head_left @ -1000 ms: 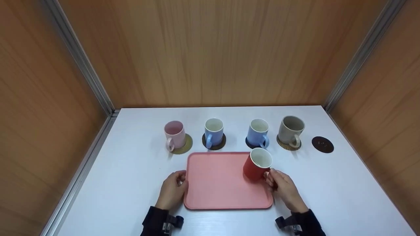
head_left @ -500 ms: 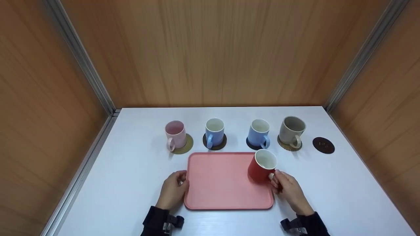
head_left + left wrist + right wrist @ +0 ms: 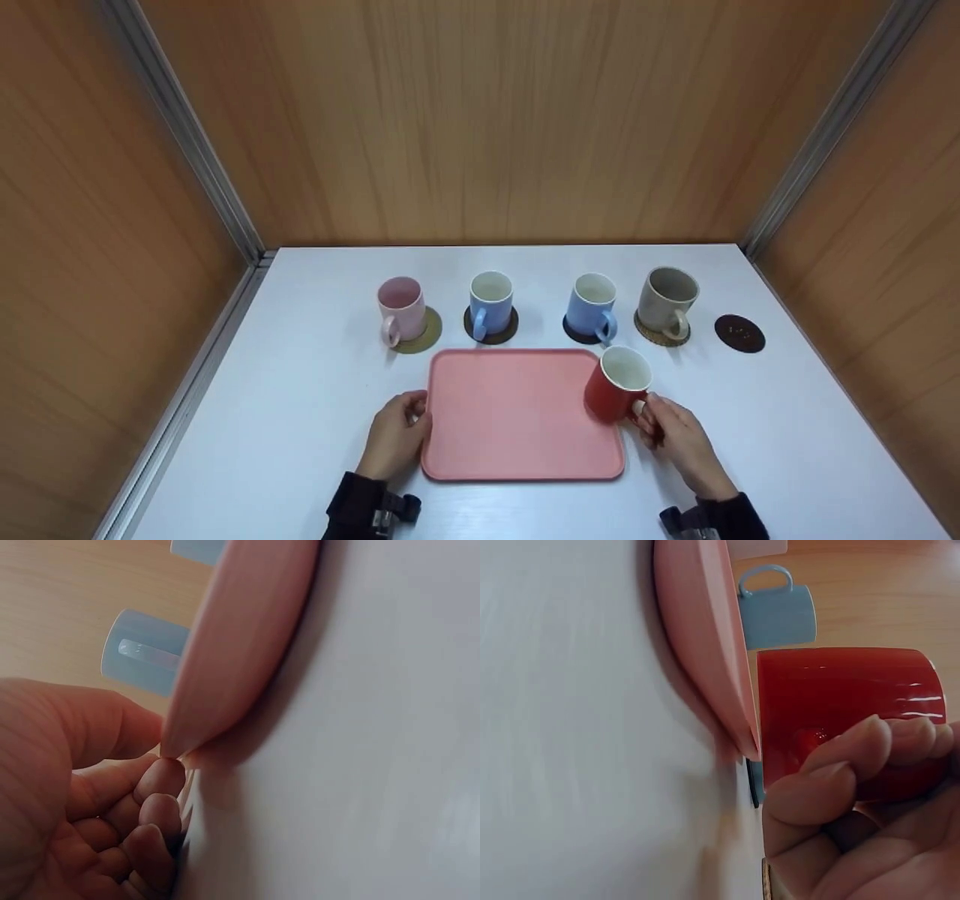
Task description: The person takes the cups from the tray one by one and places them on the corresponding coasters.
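A red mug point(image 3: 609, 396) with a white inside is held by its handle in my right hand point(image 3: 684, 442). It is over the right edge of the pink tray point(image 3: 517, 420). In the right wrist view the mug's base point(image 3: 769, 690) lies very close to the tray's rim point(image 3: 727, 630); whether they touch, I cannot tell. My left hand point(image 3: 394, 435) pinches the tray's left edge, and the left wrist view has the thumb point(image 3: 124, 724) on the rim with curled fingers point(image 3: 161, 780) below it. Fingers hide most of the red mug's handle.
Behind the tray stand a pink mug point(image 3: 401, 307), a blue mug point(image 3: 491, 300), a second blue mug point(image 3: 591, 304) and a grey mug point(image 3: 666, 300), each on a coaster. A bare dark coaster point(image 3: 739, 333) lies at the right. Wooden panels point(image 3: 480, 127) enclose the white table point(image 3: 255, 420).
My right hand has carried the red mug rightward and slightly toward me, from over the tray to its right edge. The left hand and the tray stay in place.
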A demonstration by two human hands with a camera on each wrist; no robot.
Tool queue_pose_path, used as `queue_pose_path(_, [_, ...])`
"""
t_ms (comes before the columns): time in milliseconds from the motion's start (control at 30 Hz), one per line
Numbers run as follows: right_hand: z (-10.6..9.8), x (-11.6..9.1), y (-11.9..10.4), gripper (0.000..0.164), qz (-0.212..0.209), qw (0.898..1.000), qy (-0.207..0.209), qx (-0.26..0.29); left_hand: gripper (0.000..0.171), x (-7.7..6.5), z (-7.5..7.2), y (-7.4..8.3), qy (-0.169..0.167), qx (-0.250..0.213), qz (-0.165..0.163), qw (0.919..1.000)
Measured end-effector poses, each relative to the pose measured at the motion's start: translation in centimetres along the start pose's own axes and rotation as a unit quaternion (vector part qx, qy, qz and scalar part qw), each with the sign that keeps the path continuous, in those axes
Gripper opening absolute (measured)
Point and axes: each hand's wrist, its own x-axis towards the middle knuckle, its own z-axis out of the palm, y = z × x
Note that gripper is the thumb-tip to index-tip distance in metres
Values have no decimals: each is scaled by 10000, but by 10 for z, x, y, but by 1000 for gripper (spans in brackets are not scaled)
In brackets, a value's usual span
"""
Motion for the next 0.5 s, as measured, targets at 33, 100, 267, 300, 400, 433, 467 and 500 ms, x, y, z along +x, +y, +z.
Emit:
queue_pose_path(33, [-2, 0, 0, 45, 26, 10000, 18, -13, 41, 0, 0, 0, 9, 4, 22, 10000])
queue_pose_path(100, [-5, -1, 1, 45, 49, 10000, 39, -23, 41, 0, 0, 0, 13, 10, 54, 10000])
queue_pose_path(267, [-13, -2, 3, 45, 64, 9999, 64, -84, 41, 0, 0, 0, -29, 40, 1, 10000])
queue_pose_path(300, [-14, -2, 3, 46, 71, 9999, 80, -85, 41, 1, 0, 0, -46, 48, -26, 10000])
queue_pose_path(400, [-17, -2, 4, 46, 110, 9998, 152, -76, 41, 1, -1, 1, -67, 81, -37, 9999])
queue_pose_path(433, [-19, -2, 4, 46, 112, 9998, 182, -47, 41, 1, -1, 1, -73, 98, -25, 9999])
queue_pose_path(467, [-19, -2, 4, 46, 128, 9997, 215, -19, 41, 0, -1, 1, -74, 103, -29, 9999])
queue_pose_path(500, [-20, -2, 4, 46, 142, 9996, 249, -18, 41, 0, -1, 1, -73, 116, 0, 9999])
